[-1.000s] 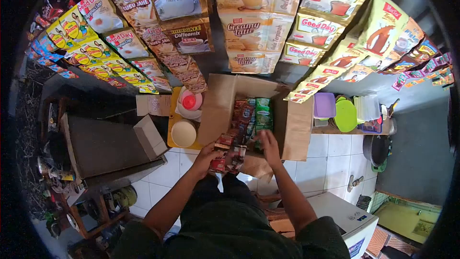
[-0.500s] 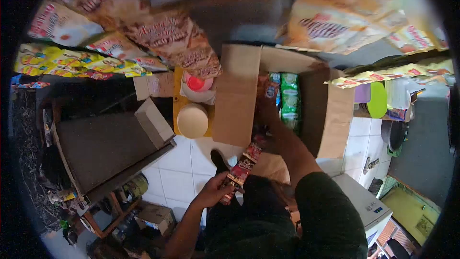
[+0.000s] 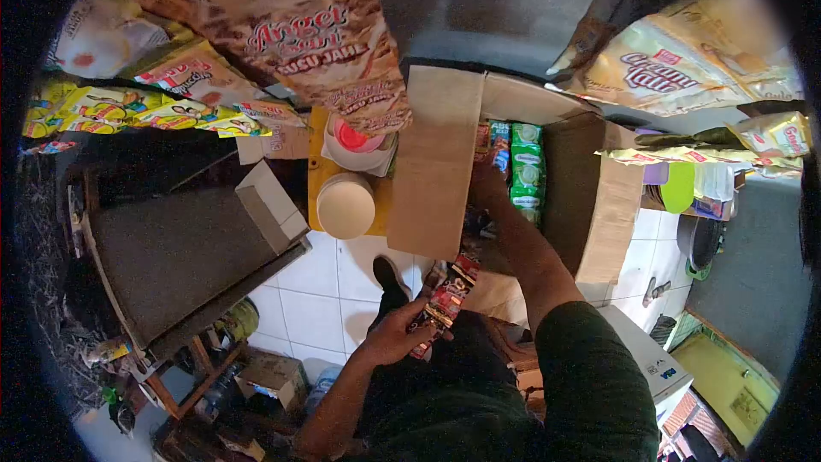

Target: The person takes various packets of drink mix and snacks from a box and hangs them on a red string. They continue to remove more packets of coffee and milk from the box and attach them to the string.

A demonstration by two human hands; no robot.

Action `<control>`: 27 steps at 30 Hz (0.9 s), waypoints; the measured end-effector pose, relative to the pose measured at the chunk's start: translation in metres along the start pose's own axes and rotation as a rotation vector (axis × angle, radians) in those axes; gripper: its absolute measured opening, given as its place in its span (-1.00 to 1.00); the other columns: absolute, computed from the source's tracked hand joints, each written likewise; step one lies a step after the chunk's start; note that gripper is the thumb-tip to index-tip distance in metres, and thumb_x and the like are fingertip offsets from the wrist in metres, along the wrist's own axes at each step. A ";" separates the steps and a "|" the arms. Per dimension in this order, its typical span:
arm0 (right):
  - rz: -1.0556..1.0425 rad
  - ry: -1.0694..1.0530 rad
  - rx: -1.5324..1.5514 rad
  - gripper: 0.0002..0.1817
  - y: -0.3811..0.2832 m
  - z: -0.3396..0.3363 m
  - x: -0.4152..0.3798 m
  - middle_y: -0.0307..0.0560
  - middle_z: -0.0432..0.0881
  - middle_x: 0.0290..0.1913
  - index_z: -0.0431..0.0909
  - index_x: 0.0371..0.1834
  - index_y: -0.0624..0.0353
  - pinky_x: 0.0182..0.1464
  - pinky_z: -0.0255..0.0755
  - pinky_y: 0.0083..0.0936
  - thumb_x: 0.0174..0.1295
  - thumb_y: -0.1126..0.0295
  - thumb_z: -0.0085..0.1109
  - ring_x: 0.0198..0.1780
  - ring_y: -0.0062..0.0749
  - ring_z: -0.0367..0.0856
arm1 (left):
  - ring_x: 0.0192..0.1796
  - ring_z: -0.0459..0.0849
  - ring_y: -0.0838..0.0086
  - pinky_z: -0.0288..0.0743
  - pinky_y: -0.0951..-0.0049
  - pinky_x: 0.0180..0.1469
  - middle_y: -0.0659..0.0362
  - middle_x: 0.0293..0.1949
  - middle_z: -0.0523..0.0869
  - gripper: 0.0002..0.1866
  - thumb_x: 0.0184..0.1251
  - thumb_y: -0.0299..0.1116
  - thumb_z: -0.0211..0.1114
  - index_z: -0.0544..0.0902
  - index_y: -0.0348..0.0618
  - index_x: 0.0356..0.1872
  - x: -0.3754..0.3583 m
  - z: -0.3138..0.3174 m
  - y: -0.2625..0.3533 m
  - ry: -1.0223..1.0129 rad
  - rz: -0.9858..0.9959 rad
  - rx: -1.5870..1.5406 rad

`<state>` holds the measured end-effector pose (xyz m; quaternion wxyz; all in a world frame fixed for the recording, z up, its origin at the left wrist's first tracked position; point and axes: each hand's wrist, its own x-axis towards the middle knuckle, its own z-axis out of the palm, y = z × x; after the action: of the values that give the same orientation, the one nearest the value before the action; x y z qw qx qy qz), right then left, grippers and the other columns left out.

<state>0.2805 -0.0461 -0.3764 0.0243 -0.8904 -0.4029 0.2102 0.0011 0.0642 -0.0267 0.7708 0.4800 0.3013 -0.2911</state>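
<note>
My left hand (image 3: pixel 396 335) is closed round a strip of dark red sachets (image 3: pixel 450 294), low in front of the box. The strip slants up to the box's near edge. My right hand (image 3: pixel 488 184) reaches into the open cardboard box (image 3: pixel 434 162), beside some blue-and-brown sachets (image 3: pixel 499 154). Its fingers are mostly hidden by shadow and the box flap, so what they grip does not show. Next to it, a row of green sachets (image 3: pixel 527 173) lies along the inside of the box.
Snack-sized packets (image 3: pixel 329 43) hang overhead on the left, and creamy yellow packets (image 3: pixel 658 68) on the right. Left of the box, a yellow stool (image 3: pixel 321 214) bears a round beige container (image 3: pixel 345 206). A dark-topped table (image 3: pixel 188 248) stands further left. White tiles (image 3: pixel 321 312) cover the floor.
The view has shifted slightly, so the box appears a little further right. My left hand has come slightly up and right with the sachet strip. My right hand stays inside the box.
</note>
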 end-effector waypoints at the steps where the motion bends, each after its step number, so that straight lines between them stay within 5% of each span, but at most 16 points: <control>1: 0.144 -0.117 0.061 -0.41 -0.009 -0.019 -0.007 0.18 0.56 -0.03 0.41 0.21 0.12 0.16 0.37 -0.07 0.11 0.13 0.18 0.09 0.05 0.52 | -0.33 0.61 0.65 0.51 0.56 -0.30 0.16 -0.17 0.74 -0.61 0.44 -0.35 0.13 0.39 -0.19 0.23 -0.002 0.002 -0.005 0.006 -0.010 -0.006; 2: 0.121 -0.024 0.030 -0.37 0.011 0.009 -0.005 0.15 0.53 0.06 0.36 0.24 0.17 0.14 0.38 -0.01 0.17 0.03 0.12 0.12 0.08 0.51 | -0.34 0.61 0.66 0.51 0.56 -0.30 0.16 -0.17 0.75 -0.62 0.44 -0.35 0.13 0.39 -0.18 0.23 -0.002 0.001 -0.012 -0.005 -0.010 -0.038; 5: 0.234 0.008 0.170 -0.32 -0.007 -0.054 -0.030 0.13 0.47 0.19 0.32 0.25 0.23 0.04 0.46 -0.01 0.22 -0.07 0.05 0.21 0.05 0.48 | -0.40 0.58 0.68 0.50 0.58 -0.33 0.17 -0.18 0.75 -0.63 0.45 -0.36 0.11 0.40 -0.18 0.22 -0.004 0.000 -0.016 0.014 0.065 0.082; 7: 0.149 0.030 -0.126 -0.34 -0.014 -0.067 -0.027 0.23 0.47 0.21 0.36 0.18 0.29 -0.07 0.52 0.01 0.28 -0.10 -0.03 0.16 0.07 0.53 | -0.42 0.55 0.69 0.49 0.61 -0.36 0.18 -0.18 0.75 -0.66 0.45 -0.37 0.10 0.41 -0.18 0.19 -0.004 0.001 -0.018 0.024 0.076 0.016; 12: 0.558 0.023 0.508 -0.33 0.023 0.040 0.036 0.37 0.63 -0.17 0.47 0.02 0.34 -0.10 0.50 0.11 0.31 -0.17 -0.11 -0.13 0.25 0.64 | -0.41 0.50 0.70 0.49 0.61 -0.39 0.17 -0.17 0.73 -0.58 0.44 -0.29 0.14 0.36 -0.14 0.25 0.000 0.000 -0.029 0.002 0.042 -0.049; 15: 0.476 0.097 0.518 -0.37 -0.021 -0.038 0.000 0.35 0.64 -0.24 0.50 0.00 0.30 -0.12 0.49 0.11 0.28 -0.14 -0.03 -0.12 0.27 0.63 | -0.44 0.41 0.70 0.44 0.63 -0.41 0.13 -0.15 0.70 -0.50 0.44 -0.23 0.19 0.31 -0.12 0.31 -0.003 0.004 -0.028 0.008 0.093 -0.074; 17: 0.476 0.162 0.428 -0.47 -0.020 -0.030 -0.012 0.31 0.66 -0.18 0.54 -0.03 0.25 -0.11 0.51 0.04 0.26 -0.04 0.05 -0.13 0.23 0.63 | -0.43 0.42 0.70 0.44 0.63 -0.41 0.13 -0.16 0.70 -0.55 0.43 -0.28 0.19 0.35 -0.14 0.26 -0.004 0.006 -0.038 0.040 0.111 -0.019; 19: 0.376 0.406 0.664 -0.59 -0.018 -0.035 -0.023 0.24 0.67 -0.18 0.56 -0.05 0.20 -0.11 0.50 0.02 0.23 0.10 0.15 -0.12 0.21 0.63 | -0.39 0.51 0.69 0.49 0.59 -0.37 0.14 -0.18 0.72 -0.60 0.42 -0.35 0.15 0.37 -0.19 0.22 -0.011 0.008 -0.035 0.043 0.100 -0.018; 20: 0.374 0.399 0.648 -0.65 -0.025 -0.054 -0.031 0.08 0.68 -0.29 0.56 -0.08 0.25 -0.12 0.49 -0.14 0.23 0.20 0.22 -0.24 0.00 0.66 | -0.35 0.60 0.67 0.53 0.55 -0.33 0.15 -0.19 0.74 -0.65 0.41 -0.41 0.12 0.40 -0.24 0.18 -0.015 0.009 -0.030 0.046 0.085 -0.020; 21: 0.371 0.415 0.641 -0.65 -0.029 -0.074 -0.041 0.08 0.68 -0.29 0.56 -0.08 0.25 -0.12 0.49 -0.14 0.23 0.20 0.22 -0.24 0.00 0.66 | -0.35 0.60 0.67 0.53 0.55 -0.33 0.15 -0.19 0.74 -0.65 0.41 -0.41 0.12 0.40 -0.24 0.18 -0.018 0.010 -0.028 0.040 0.100 -0.014; 23: 0.080 0.765 1.095 -0.74 -0.038 -0.117 -0.057 -0.08 0.60 -0.42 0.56 -0.16 0.30 -0.18 0.45 -0.34 0.22 0.32 0.25 -0.35 -0.32 0.56 | -0.27 0.62 0.65 0.54 0.55 -0.23 0.16 -0.22 0.72 -0.64 0.41 -0.44 0.11 0.39 -0.25 0.19 -0.025 0.012 -0.023 0.079 0.127 0.006; 24: 0.214 0.700 1.146 -0.86 -0.039 -0.129 -0.067 -0.17 0.53 -0.41 0.54 -0.26 0.31 -0.17 0.37 -0.53 0.23 0.45 0.21 -0.32 -0.55 0.41 | -0.19 0.62 0.64 0.52 0.57 -0.15 0.19 -0.21 0.71 -0.67 0.43 -0.40 0.14 0.44 -0.25 0.15 -0.033 0.016 -0.008 0.069 0.148 -0.016; 27: 0.089 0.763 1.125 -0.95 -0.037 -0.168 -0.113 -0.17 0.53 -0.37 0.52 -0.32 0.30 -0.14 0.34 -0.57 0.22 0.54 0.13 -0.27 -0.57 0.42 | -0.16 0.61 0.66 0.51 0.58 -0.16 0.19 -0.16 0.71 -0.71 0.45 -0.32 0.18 0.50 -0.23 0.08 -0.050 0.025 0.014 0.105 0.198 -0.072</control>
<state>0.2543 -0.0821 -0.1755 0.6153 -0.7698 -0.1587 0.0598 -0.0160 0.0540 0.0273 0.7957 0.4939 0.3026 -0.1772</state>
